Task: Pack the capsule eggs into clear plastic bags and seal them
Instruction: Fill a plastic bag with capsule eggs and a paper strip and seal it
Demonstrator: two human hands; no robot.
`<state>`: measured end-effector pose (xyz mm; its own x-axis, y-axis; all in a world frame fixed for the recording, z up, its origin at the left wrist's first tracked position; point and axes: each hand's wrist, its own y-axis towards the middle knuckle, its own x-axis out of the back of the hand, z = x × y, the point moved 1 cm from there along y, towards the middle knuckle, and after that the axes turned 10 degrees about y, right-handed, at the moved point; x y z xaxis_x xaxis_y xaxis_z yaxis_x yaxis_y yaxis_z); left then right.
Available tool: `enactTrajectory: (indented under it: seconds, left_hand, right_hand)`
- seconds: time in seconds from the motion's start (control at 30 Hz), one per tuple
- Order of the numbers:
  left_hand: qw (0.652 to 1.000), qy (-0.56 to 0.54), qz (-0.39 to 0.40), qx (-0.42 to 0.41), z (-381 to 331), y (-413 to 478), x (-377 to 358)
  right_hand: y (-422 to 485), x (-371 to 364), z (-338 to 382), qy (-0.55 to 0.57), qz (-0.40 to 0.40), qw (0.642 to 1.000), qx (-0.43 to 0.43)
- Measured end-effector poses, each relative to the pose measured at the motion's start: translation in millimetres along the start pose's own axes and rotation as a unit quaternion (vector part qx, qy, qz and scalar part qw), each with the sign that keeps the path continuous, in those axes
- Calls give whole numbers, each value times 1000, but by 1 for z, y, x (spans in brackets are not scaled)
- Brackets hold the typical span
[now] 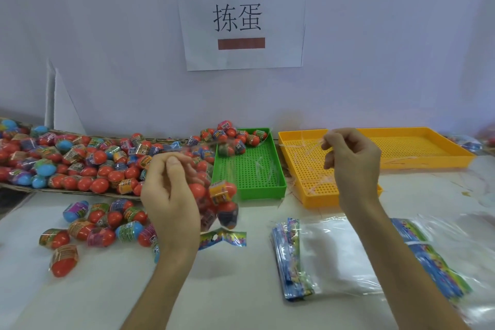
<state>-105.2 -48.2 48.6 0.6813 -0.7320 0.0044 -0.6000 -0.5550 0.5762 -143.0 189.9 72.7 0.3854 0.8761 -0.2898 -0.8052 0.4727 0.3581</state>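
Now a filled bag (pixel 217 195) is gripped by the closed left hand (pixel 171 195); a thin strip (pixel 308 144) is pinched by the right hand (pixel 353 163), raised well right of it.

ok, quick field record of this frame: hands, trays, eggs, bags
left hand: grip on filled bag of capsule eggs, held above the table
right hand: pinching a thin clear strip over the yellow tray
green tray: one filled bag at its far end
loose eggs: heap at left
empty bags: stack near the right forearm
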Motion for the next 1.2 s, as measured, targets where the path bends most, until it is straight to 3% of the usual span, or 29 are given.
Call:
enactTrajectory:
  seconds: [0.1, 0.2, 0.27, 0.3, 0.37, 0.4, 0.43, 0.47, 0.5, 0.53, 0.57, 0.6, 0.63, 0.67, 0.73, 0.83, 0.9, 1.0, 1.07, 1.13, 1.2]
  left_hand:
    - [1000, 2, -9, 5, 0, 0, 0]
    - [1000, -2, -5, 20, 0, 0, 0]
    - [1000, -1, -5, 17, 0, 1, 0]
    - [1000, 0, -3, 15, 0, 1, 0]
    - [1000, 0, -1, 9, 0, 2, 1]
    - [1000, 1, -1, 9, 0, 1, 2]
    - [1000, 3, 0, 11, 0, 1, 2]
    - [1000, 7, 2, 14, 0, 1, 2]
    - [1000, 10, 4, 17, 1, 1, 2]
    - [1000, 11, 5, 19, 1, 1, 2]
    - [1000, 8, 7, 23, 1, 1, 2]
    - [1000, 3, 9, 27, 1, 2, 2]
    - [1000, -2, 8, 29, 1, 2, 2]
    - [1000, -3, 7, 27, 1, 1, 1]
    - [1000, 1, 18, 16, -2, 0, 1]
    - [999, -9, 40, 9, -5, -2, -1]
    - [999, -16, 49, 11, -6, -4, -3]
    - [998, -13, 58, 1, -6, -7, -4]
    - [998, -8, 65, 0, -5, -9, -5]
    - [997, -2, 77, 4, -2, -11, -7]
    - [996, -7, 86, 10, 0, -12, -9]
  right_hand:
    - [4, -5, 19, -138, 170, 975, -35]
    - [19, -14, 64, -258, 412, 874, 32]
    - [30, -15, 98, -159, 537, 827, 50]
    - [36, -14, 110, -37, 578, 815, 15]
    - [53, -11, 107, 172, 578, 789, -119]
    - [64, -9, 92, 123, 540, 816, -164]
    - [77, -8, 76, -25, 473, 862, -181]
    - [87, 4, 64, -260, 464, 839, -120]
    - [93, 18, 51, -463, 490, 725, -140]
    - [98, 29, 49, -597, 504, 605, -157]
    - [101, 33, 57, -633, 531, 537, -170]
    - [107, 31, 67, -616, 507, 582, -157]
    - [117, 26, 80, -565, 468, 670, -114]
    - [117, 23, 96, -532, 453, 713, -52]
    - [111, 21, 116, -463, 440, 769, 40]
    - [79, 17, 121, -275, 406, 870, 57]
    - [53, 12, 106, -272, 374, 884, 65]
    - [10, -2, 68, -327, 443, 835, 2]
    - [-13, -16, 39, -289, 471, 832, -50]
    - [-31, -32, 16, -246, 466, 848, -57]
    - [-46, -44, 0, -162, 423, 889, -61]
